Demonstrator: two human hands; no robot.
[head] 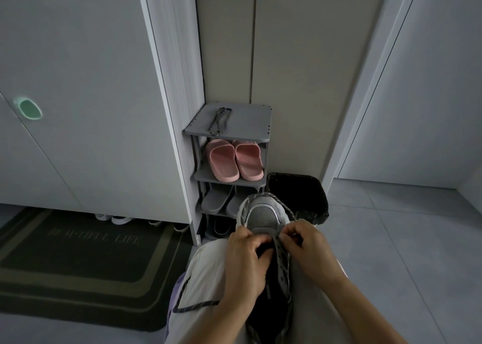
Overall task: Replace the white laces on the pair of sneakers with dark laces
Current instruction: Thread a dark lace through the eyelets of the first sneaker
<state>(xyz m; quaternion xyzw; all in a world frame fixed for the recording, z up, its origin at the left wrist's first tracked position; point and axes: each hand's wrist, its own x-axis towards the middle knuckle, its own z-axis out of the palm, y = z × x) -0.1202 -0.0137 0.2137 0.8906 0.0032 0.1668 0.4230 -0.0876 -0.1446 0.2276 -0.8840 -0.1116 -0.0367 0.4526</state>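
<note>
1. Sneaker [263, 217]: grey and white, in the lower centre of the frame, resting on the person's lap [206, 265]. Its long axis runs up and down the frame, with the toe pointing away towards the shoe rack [250, 124] and the heel end towards the person, between the forearms.
2. Dark lace [260, 195]: loops over the toe cap and comes back to the front of the eyelet row. One tail trails over the thigh at lower left. No white lace shows on this shoe.
3. Left hand [243, 262]: fingers are curled, thumb and fingertips pinching the dark lace on the left side of the eyelet row.
4. Right hand [307, 249]: fingers are curled, pinching the dark lace on the right side, almost touching the left hand.
5. Key relation: both hands meet just behind the toe cap and are equally near it. The unlaced eyelets lie below them in the frame, towards the person. Lacing therefore probably proceeds down the frame along the shoe's axis.
6. Spare dark lace [220, 121]: lies folded on the top shelf of the shoe rack, above the hands in the frame and well apart from them, probably for the second sneaker, which I cannot identify in view.
7. Surroundings: pink slippers [234, 161] sit on the second shelf and a black bin [300, 195] stands behind the toe.
</note>
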